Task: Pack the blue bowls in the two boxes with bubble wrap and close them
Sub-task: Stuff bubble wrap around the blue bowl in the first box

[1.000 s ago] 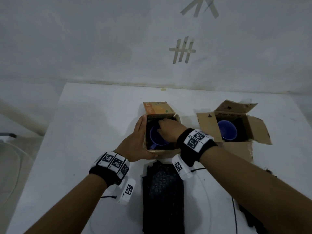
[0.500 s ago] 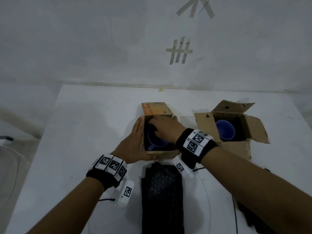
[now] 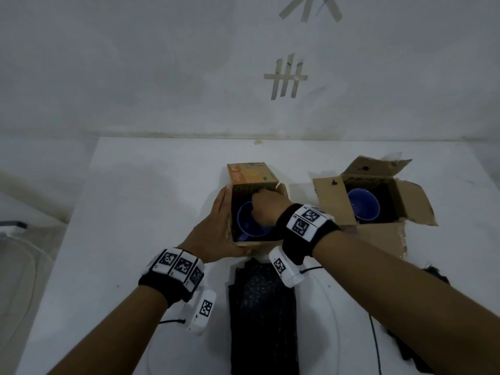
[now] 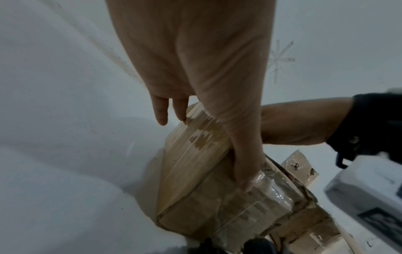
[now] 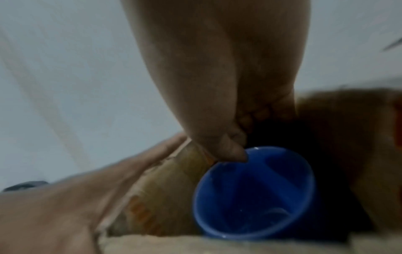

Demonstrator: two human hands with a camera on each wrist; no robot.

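While our left hand (image 3: 216,228) braces the left box (image 3: 257,243), our right hand (image 3: 266,208) works inside it at the bowl (image 3: 250,226).

We judge the step in hand to be settling this bowl into its dark wrap lining: it sits tilted in the box, and our right fingers (image 5: 230,147) are curled with the thumb tip at the rim, though we cannot tell whether they pinch the bowl or the wrap behind it. Our left fingers (image 4: 245,154) lie straight against the box side. The second bowl (image 3: 362,207) already rests in the right box (image 3: 378,234), flaps open. Next, we think, the spare wrap (image 3: 262,315) near us should cover each bowl, then the flaps (image 3: 250,173) fold down, with the box kept steady.
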